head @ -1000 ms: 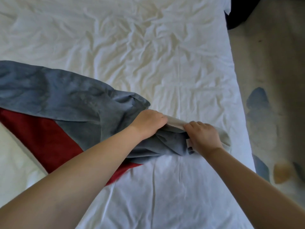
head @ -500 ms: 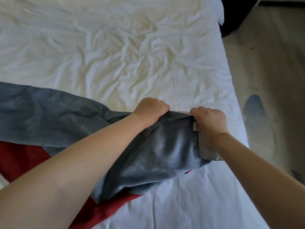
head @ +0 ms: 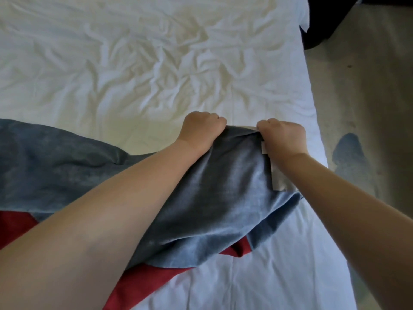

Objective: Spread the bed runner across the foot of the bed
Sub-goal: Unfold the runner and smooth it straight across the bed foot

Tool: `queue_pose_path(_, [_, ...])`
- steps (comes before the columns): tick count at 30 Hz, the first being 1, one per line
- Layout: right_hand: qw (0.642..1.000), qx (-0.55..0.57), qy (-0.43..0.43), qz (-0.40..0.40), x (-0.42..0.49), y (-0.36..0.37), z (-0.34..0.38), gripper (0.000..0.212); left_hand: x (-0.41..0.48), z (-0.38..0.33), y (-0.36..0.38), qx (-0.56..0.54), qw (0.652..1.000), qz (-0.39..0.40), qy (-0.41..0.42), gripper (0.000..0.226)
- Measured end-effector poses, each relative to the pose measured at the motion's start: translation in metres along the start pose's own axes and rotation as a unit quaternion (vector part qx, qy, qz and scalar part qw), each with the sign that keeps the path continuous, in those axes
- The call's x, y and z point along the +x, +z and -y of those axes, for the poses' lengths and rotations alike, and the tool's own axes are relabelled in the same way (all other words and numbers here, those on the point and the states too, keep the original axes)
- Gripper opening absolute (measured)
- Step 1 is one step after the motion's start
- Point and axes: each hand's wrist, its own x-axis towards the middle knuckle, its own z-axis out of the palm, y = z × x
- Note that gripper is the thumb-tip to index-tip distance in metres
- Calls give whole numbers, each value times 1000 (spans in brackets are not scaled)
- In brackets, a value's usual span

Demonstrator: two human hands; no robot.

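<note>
The bed runner (head: 223,193) is blue-grey velvet with a red underside, and it lies across the white bed (head: 145,63) from the left edge to near the right side. My left hand (head: 201,128) is closed on its far edge. My right hand (head: 283,137) grips the same edge a little to the right, by a pale lining strip. Between and below my hands the cloth hangs loose and folded, with red fabric showing under it.
The white sheet is wrinkled in the middle. The bed's right edge (head: 317,135) drops to a patterned carpet (head: 368,108). A dark piece of furniture (head: 324,16) stands at the top right, by the bed's corner.
Both hands have lifted the runner's end and carried it away from me, further up the bed. The bunched cloth has opened out, so more blue surface shows between my hands.
</note>
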Motion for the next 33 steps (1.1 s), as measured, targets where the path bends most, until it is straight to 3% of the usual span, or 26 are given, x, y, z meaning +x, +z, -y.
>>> queue_pose_path(8, [999,24,-9,20,15,20,5,24,12,2,11,6,999,41,-9,21])
queue_pose_path(15, [999,33,-21,6,13,24,2,28,12,2,18,-39,999,0,-36,18])
queue_pose_path(25, [985,13,-165,-58,-45,11,-22,38,-39,-65,-6,-161,979,-101,-69,23])
queue_pose_path(28, [973,38,-207,-92,-75,20,-22,33,-72,-101,-2,-210,967,-123,-68,14])
queue_pose_path(33, [952,79,-285,-74,-129,44,-23,32,-124,-158,18,-267,959,-64,-71,26])
